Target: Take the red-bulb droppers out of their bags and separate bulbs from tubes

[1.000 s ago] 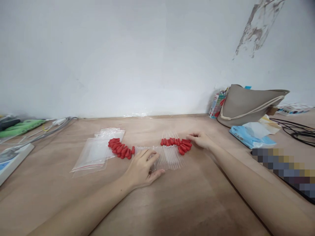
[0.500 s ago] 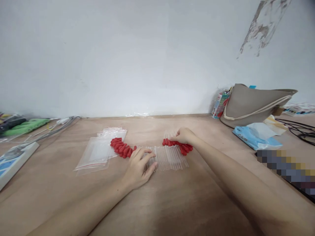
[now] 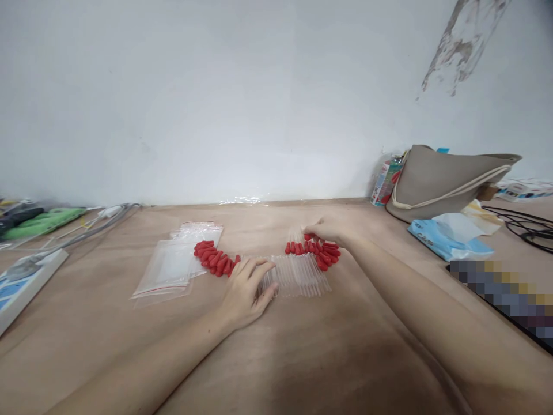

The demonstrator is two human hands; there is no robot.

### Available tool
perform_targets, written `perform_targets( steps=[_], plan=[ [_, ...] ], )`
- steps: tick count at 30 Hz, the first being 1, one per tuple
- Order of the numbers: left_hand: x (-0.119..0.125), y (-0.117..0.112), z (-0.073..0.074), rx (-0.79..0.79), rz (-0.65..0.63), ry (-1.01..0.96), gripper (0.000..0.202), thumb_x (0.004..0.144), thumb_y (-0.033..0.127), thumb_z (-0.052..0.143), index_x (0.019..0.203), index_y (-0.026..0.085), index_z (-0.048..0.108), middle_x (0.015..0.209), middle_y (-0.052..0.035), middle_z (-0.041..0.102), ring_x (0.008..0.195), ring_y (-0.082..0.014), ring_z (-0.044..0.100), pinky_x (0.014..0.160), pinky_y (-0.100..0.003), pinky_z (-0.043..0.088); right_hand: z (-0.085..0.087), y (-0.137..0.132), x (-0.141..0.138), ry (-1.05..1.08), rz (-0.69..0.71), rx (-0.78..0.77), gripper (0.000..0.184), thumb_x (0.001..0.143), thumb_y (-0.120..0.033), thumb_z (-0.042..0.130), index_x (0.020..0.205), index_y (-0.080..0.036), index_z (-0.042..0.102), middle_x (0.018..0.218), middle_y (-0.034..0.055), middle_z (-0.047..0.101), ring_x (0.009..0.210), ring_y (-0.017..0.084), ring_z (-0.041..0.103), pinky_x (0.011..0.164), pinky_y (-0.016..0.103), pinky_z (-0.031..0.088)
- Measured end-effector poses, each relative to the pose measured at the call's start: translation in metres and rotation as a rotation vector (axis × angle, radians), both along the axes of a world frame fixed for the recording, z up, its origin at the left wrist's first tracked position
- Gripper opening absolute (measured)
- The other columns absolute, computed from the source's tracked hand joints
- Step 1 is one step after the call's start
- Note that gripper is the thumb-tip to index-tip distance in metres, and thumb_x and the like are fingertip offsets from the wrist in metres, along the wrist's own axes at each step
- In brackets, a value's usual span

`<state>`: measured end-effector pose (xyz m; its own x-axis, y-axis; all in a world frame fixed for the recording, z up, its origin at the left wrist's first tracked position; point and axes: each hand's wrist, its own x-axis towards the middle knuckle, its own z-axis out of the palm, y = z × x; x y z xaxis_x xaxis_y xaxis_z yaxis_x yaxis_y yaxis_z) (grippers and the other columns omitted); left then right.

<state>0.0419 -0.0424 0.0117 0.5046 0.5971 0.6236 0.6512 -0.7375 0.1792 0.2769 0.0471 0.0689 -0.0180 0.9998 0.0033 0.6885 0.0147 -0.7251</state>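
Observation:
Clear thin droppers with red bulbs lie in a row on the table; their see-through tubes are in the middle. One group of red bulbs fans out at the left, another group at the right. My left hand rests over the left part of the tubes, its fingers apart and thumb out. At the far side of the row, my right hand pinches a dropper by its red bulb; its fingertips are partly hidden. Several clear tubes lie beyond the right bulbs.
Clear zip bags lie in a stack at the left. A power strip with a grey cable is at the far left. On the right are a grey bag, a bottle, a blue tissue pack and black cables.
My right hand has shifted slightly right and away from me, and a red bulb now shows at its fingertips. My left hand has stayed nearly in place.

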Motion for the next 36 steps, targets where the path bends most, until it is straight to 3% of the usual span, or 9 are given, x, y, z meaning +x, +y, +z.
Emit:
perform_targets(
  steps=[4, 8, 12, 16, 20, 23, 25, 31, 36],
  plan=[
    [0.000, 0.002, 0.004, 0.100, 0.034, 0.026, 0.041, 0.083, 0.024, 0.048, 0.122, 0.016, 0.043, 0.115, -0.0117, 0.049, 0.107, -0.0236, 0.045, 0.091, -0.040, 0.037, 0.002, -0.038, 0.000, 0.237, 0.184, -0.203, 0.025, 0.067, -0.038, 0.061, 0.062, -0.014, 0.065, 0.060, 0.0041, 0.064, 0.045, 0.009, 0.052, 0.040, 0.020, 0.038],
    [0.003, 0.003, 0.008, 0.341, 0.023, 0.152, 0.041, 0.083, 0.022, 0.051, 0.123, 0.020, 0.044, 0.123, -0.0111, 0.048, 0.116, -0.0268, 0.039, 0.096, -0.046, 0.031, -0.009, -0.079, -0.009, 0.285, 0.244, -0.122, 0.029, 0.061, -0.040, 0.067, 0.056, -0.012, 0.062, 0.053, 0.0021, 0.060, 0.047, 0.007, 0.049, 0.044, 0.019, 0.037],
    [0.006, 0.001, 0.009, 0.444, -0.064, 0.242, 0.021, 0.084, 0.021, 0.051, 0.105, 0.023, 0.056, 0.094, -0.0020, 0.064, 0.095, -0.0189, 0.054, 0.097, -0.046, 0.027, -0.014, -0.101, -0.013, 0.318, 0.333, -0.214, 0.029, 0.055, -0.039, 0.072, 0.055, -0.013, 0.060, 0.055, 0.0014, 0.061, 0.049, 0.008, 0.049, 0.046, 0.019, 0.036],
    [0.005, -0.002, 0.008, 0.443, -0.135, 0.277, 0.015, 0.087, 0.020, 0.047, 0.098, 0.019, 0.056, 0.070, 0.0021, 0.063, 0.068, -0.0114, 0.054, 0.089, -0.038, 0.034, -0.019, -0.104, -0.012, 0.370, 0.397, -0.279, 0.029, 0.055, -0.038, 0.072, 0.063, -0.012, 0.059, 0.059, 0.0012, 0.060, 0.053, 0.009, 0.051, 0.049, 0.020, 0.037],
    [0.005, -0.004, 0.007, 0.425, -0.156, 0.337, 0.020, 0.087, 0.011, 0.040, 0.100, 0.017, 0.055, 0.069, 0.0015, 0.061, 0.061, -0.0099, 0.052, 0.084, -0.034, 0.035, -0.027, -0.107, -0.014, 0.175, 0.482, 0.000, 0.029, 0.071, -0.036, 0.061, 0.091, -0.015, 0.061, 0.062, -0.0011, 0.057, 0.054, 0.008, 0.046, 0.051, 0.021, 0.034],
    [0.007, -0.004, 0.006, 0.367, -0.149, 0.329, 0.016, 0.085, 0.011, 0.041, 0.090, 0.015, 0.056, 0.068, 0.0008, 0.060, 0.062, -0.0106, 0.051, 0.084, -0.033, 0.035, -0.034, -0.112, -0.020, -0.117, 0.529, 0.350, 0.021, 0.080, -0.035, 0.052, 0.081, -0.019, 0.064, 0.066, 0.0007, 0.057, 0.063, 0.011, 0.047, 0.061, 0.025, 0.031],
    [0.008, -0.004, 0.006, 0.338, -0.126, 0.326, 0.014, 0.085, 0.014, 0.042, 0.089, 0.015, 0.056, 0.071, -0.0006, 0.060, 0.067, -0.0122, 0.052, 0.082, -0.032, 0.034, -0.038, -0.116, -0.025, -0.235, 0.487, 0.496, 0.023, 0.083, -0.032, 0.048, 0.073, -0.019, 0.063, 0.068, 0.0013, 0.059, 0.068, 0.012, 0.047, 0.066, 0.028, 0.028],
    [0.009, -0.007, 0.010, 0.402, -0.078, 0.340, 0.015, 0.086, 0.017, 0.042, 0.085, 0.018, 0.057, 0.062, 0.0020, 0.056, 0.062, -0.0126, 0.046, 0.071, -0.034, 0.029, -0.047, -0.120, -0.033, -0.238, 0.503, 0.602, 0.025, 0.087, -0.026, 0.043, 0.069, -0.017, 0.059, 0.062, -0.0009, 0.061, 0.063, 0.010, 0.047, 0.067, 0.029, 0.022],
    [0.011, -0.011, 0.012, 0.339, -0.026, 0.283, 0.019, 0.087, 0.021, 0.040, 0.080, 0.019, 0.058, 0.061, 0.0012, 0.057, 0.061, -0.0130, 0.045, 0.071, -0.035, 0.026, -0.048, -0.117, -0.033, -0.319, 0.456, 0.794, 0.023, 0.086, -0.027, 0.046, 0.073, -0.017, 0.061, 0.059, -0.0008, 0.060, 0.061, 0.010, 0.046, 0.066, 0.031, 0.019]
  ],
)
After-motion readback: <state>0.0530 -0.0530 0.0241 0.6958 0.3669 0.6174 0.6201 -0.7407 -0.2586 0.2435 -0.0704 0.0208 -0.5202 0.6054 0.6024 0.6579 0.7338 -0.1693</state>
